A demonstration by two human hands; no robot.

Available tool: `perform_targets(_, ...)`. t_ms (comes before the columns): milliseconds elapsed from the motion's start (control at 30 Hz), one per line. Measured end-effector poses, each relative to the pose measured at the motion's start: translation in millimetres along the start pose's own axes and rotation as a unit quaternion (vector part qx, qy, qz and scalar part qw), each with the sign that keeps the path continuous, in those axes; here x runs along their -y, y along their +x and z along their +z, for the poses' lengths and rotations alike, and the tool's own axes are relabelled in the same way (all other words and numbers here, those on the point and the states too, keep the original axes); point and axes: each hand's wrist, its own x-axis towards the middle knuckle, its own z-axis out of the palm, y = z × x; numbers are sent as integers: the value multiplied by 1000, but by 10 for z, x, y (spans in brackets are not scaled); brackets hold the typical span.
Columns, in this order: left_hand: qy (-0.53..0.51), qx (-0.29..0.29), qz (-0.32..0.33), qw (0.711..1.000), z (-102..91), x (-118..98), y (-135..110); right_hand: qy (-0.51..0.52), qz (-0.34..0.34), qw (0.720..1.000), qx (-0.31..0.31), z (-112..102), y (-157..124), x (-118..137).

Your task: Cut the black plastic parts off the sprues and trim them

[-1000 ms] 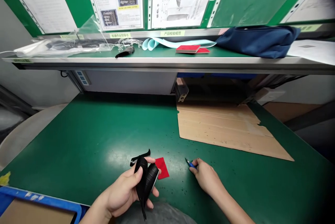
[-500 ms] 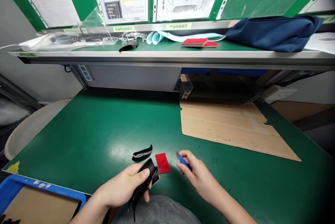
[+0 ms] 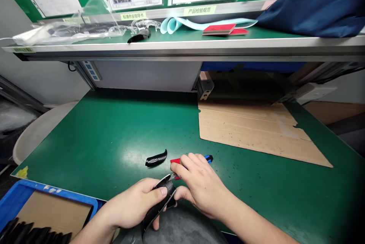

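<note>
A curved black plastic part (image 3: 159, 208), hollow along its inner side, is gripped in my left hand (image 3: 139, 202), thumb pressed on its upper end. My right hand (image 3: 199, 183) is closed around a hand tool with a blue-and-black handle (image 3: 209, 158). Its metal tip meets the upper edge of the black part. How my fingers wrap the handle is mostly hidden. A red pad (image 3: 175, 161) lies on the table, partly covered by my right hand. Just beyond my left hand rests a small curved, ribbed black piece (image 3: 156, 158).
Cardboard (image 3: 256, 133) lies at the right of the green table (image 3: 128, 122). A blue tray (image 3: 57, 193) with several black parts stands at lower left. Across the back, a shelf (image 3: 171, 48) carries plastic bags, a blue cloth bag (image 3: 313, 15) and red pads (image 3: 219, 29).
My right hand has moved left and turned over, bringing the tool tip to the black part. My left hand still holds that part. The view has tilted down somewhat.
</note>
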Motion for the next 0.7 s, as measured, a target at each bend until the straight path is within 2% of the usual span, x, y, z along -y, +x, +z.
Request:
perform_targets(167, 16, 5, 5, 1000, 14, -24, -21, -87, -12, 996, -1, 23, 16, -27)
perform_targets(433, 69, -1, -33, 997, 34, -76, -38, -101, -30, 994, 18, 53, 51, -43)
perform_targets(600, 125, -7, -27, 992, 10, -74, -15, -70, -29, 996, 43, 82, 71, -57)
perform_targets(700, 162, -6, -33, 986, -4, -113, -6, 48, -40, 995, 83, 98, 76, -119)
